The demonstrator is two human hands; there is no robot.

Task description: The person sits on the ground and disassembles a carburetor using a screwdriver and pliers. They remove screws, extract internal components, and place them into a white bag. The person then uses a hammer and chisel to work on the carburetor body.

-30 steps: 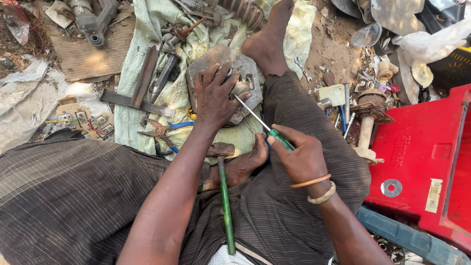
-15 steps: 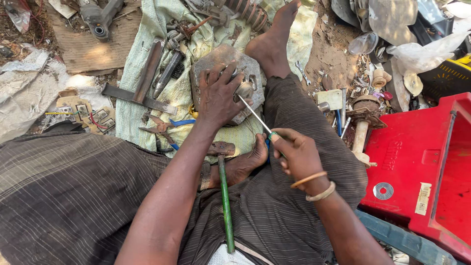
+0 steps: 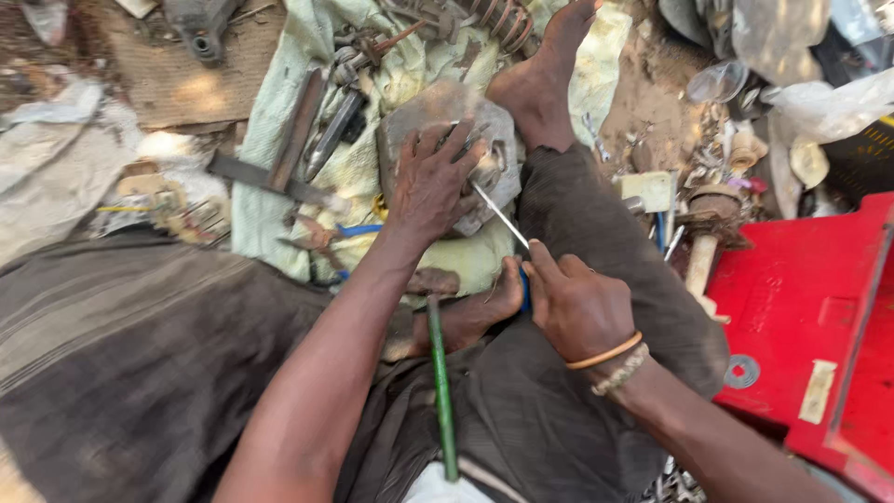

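Note:
My left hand (image 3: 433, 182) presses down on a grey metal engine part (image 3: 424, 116) that lies on a pale green cloth (image 3: 279, 200) on the ground. My right hand (image 3: 577, 303) grips a screwdriver (image 3: 498, 214), whose thin shaft points up-left into the metal part just under my left fingers. A hammer with a green handle (image 3: 440, 391) lies across my lap, its rusty head by my bare foot (image 3: 475, 317). My other bare foot (image 3: 545, 79) rests beside the metal part.
Flat steel bars (image 3: 298, 130), a coil spring (image 3: 494, 19) and rusty bits lie on the cloth. A red plastic crate (image 3: 810, 307) stands at the right with a washer (image 3: 742, 371) on it. A wooden-handled tool (image 3: 703, 247) and scrap litter the dirt.
The view has shifted down and closer. My right hand has slid up along the screwdriver toward the metal part; my left hand stays pressed on the part.

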